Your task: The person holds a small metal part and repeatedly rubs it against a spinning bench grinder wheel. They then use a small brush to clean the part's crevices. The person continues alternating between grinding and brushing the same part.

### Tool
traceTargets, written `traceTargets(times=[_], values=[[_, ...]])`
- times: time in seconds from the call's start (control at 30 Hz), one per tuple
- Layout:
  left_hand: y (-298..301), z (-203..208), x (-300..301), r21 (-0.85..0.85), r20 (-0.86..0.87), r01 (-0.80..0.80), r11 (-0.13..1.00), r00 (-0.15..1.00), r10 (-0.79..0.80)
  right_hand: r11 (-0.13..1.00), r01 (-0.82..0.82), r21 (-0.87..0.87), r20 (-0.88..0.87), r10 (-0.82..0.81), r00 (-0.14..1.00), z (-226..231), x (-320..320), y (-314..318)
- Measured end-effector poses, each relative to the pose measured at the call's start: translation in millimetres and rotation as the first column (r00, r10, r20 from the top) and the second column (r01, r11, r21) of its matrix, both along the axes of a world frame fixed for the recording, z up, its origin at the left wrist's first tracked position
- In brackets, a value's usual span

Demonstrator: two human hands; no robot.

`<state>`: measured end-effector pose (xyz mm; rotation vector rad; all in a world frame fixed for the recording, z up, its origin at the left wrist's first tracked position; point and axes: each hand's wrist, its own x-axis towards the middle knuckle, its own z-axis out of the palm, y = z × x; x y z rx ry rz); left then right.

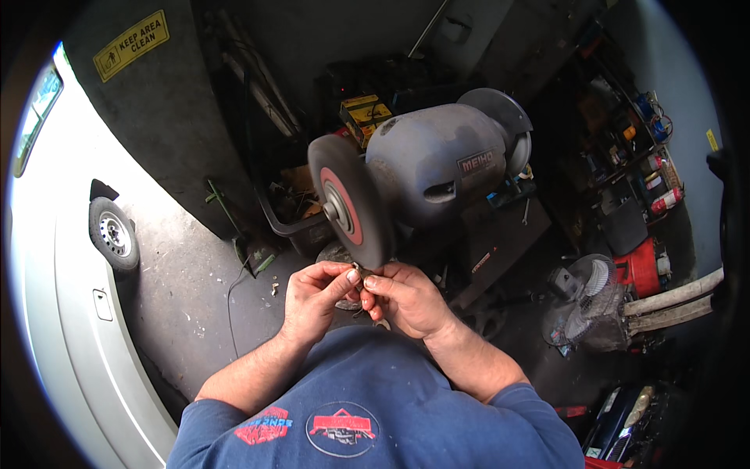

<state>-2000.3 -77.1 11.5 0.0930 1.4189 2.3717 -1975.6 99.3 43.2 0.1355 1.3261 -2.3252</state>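
My left hand [314,303] and my right hand [414,301] meet in front of my chest, thumbs and fingertips pinched on one small metal part [358,270]. Most of the part is hidden by the fingers, so its exact kind does not show. Just above the fingertips is the lower rim of a dark wheel [372,223] with a red centre, on the left end of a grey bench grinder [426,156]. Whether the part touches the wheel I cannot tell. The grinder's other wheel [519,152] sits under a guard at the right end.
A light-coloured vehicle [70,313] stands at the left. Behind the grinder lies a yellow box [366,117], with a dark bin [301,227] left of it. A spanner [526,211] is right of the grinder. Farther right are a fan [582,301], a red container [641,266] and cluttered shelves [617,148].
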Motion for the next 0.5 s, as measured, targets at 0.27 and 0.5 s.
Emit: traceTargets(times=[0.27,0.5], values=[[4,4,-3,0.013,0.009,0.040,0.999,0.999,-0.040,0.997,0.076,0.029,0.027,-0.077,0.997,2,2,0],[9,-8,6,0.098,-0.023,0.045,0.994,0.999,-0.043,0.846,0.387,0.368,-0.527,-0.153,0.836,0,21,-7]])
